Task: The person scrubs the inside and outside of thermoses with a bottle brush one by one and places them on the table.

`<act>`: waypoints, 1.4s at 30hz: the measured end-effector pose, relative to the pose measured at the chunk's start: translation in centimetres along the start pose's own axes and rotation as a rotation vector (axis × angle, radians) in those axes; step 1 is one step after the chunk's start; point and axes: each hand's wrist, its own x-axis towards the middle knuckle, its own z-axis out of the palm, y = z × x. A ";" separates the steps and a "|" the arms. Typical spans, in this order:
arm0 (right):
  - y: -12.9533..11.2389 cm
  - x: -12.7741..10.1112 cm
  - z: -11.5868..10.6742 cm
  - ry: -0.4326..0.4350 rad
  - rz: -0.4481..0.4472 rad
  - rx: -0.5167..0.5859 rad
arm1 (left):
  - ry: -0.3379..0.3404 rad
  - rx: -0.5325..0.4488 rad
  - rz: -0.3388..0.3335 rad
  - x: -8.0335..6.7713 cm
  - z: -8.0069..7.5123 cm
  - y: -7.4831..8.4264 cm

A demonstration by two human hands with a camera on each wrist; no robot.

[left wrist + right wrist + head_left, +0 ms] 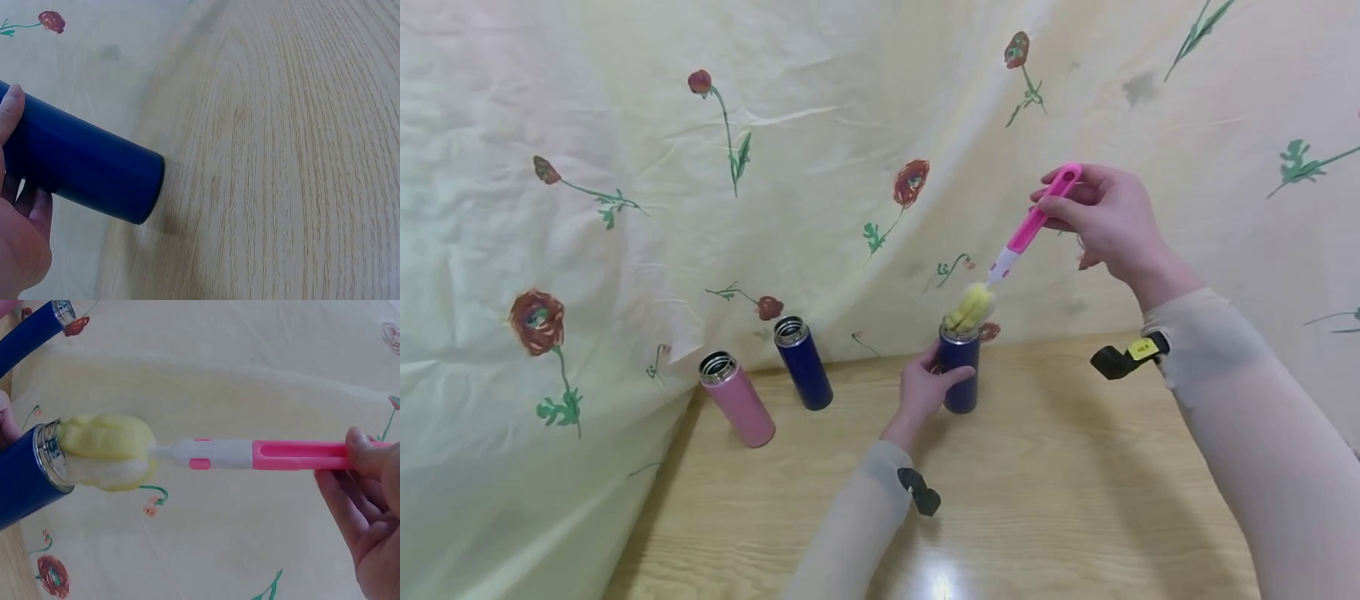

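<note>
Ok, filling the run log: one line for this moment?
left hand grips blue steel bottle | right hand holds pink-handled yellow sponge brush | sponge at mouth

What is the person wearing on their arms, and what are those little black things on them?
Both arms wear thin, pale beige sleeves: the left sleeve and the right sleeve each end at the wrist. The left hand and right hand are bare. A small black clip sits on the left wrist; the black device on the right carries a yellow label.
</note>
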 end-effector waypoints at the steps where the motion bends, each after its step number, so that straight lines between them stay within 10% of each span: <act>1: 0.0 -0.1 0.0 -0.018 0.007 -0.019 | 0.000 0.000 0.000 0.0 0.0 0.0; 24: -1.0 0.0 1.9 -0.411 -0.152 -0.136 | 0.012 0.009 0.025 0.2 0.4 -0.5; 34: -1.3 0.0 6.3 -0.187 -0.096 -0.334 | 0.029 0.030 0.012 0.4 0.2 -0.2; 42: 3.1 -1.1 10.6 -0.150 -0.121 -0.510 | 0.016 0.018 0.034 0.2 0.1 -0.2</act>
